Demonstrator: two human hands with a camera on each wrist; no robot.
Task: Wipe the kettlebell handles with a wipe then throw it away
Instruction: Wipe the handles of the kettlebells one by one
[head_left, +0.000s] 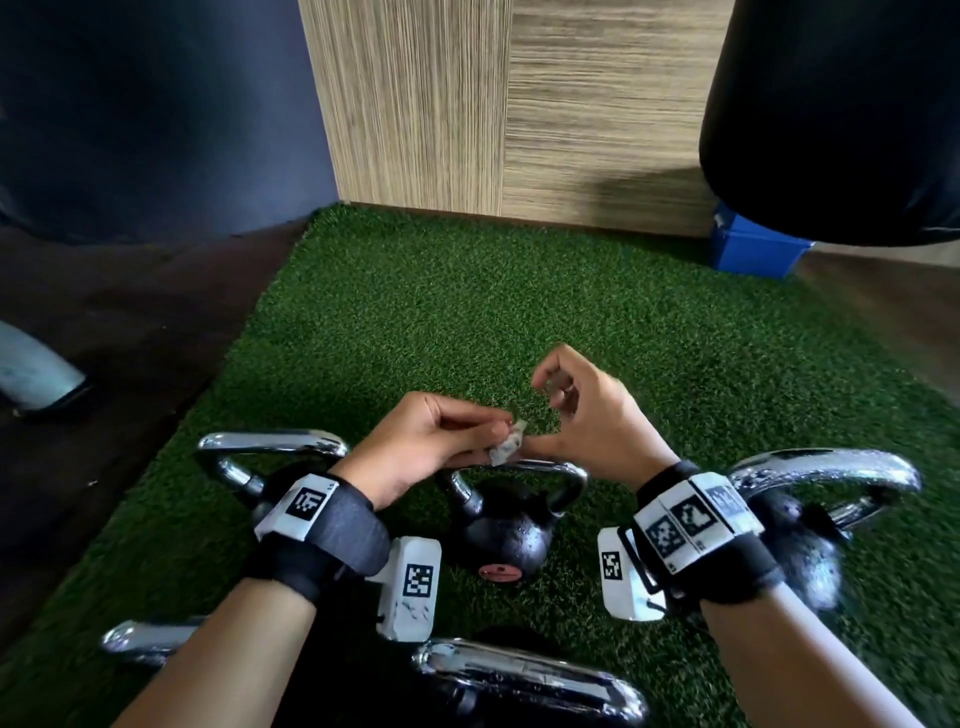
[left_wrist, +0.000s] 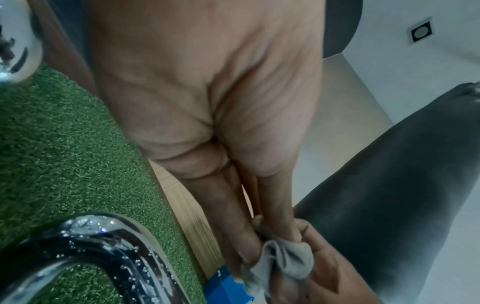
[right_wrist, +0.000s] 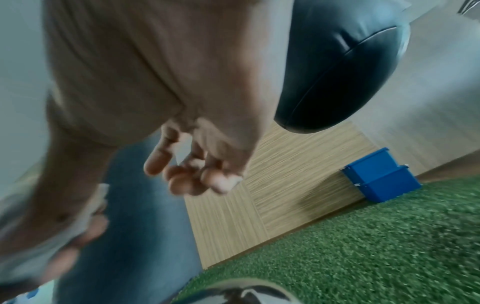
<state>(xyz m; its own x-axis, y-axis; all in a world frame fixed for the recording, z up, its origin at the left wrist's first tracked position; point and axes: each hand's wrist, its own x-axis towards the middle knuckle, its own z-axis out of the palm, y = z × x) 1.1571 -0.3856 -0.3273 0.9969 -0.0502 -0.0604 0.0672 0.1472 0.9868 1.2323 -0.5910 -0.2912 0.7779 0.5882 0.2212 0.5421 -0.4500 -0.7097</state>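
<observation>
Pinching small crumpled grey-white wipe (head_left: 506, 450), left hand (head_left: 422, 453) held it above black kettlebell with chrome handle (head_left: 506, 512). Right hand (head_left: 587, 415) hovered beside, fingers loosely curled, empty. Wipe looked soft, light, damp; best bunched against fingertips.

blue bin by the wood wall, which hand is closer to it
Right. The right hand is raised on the side of the blue bin, well short of it. The left hand, pinching the wipe, is farther away.
</observation>
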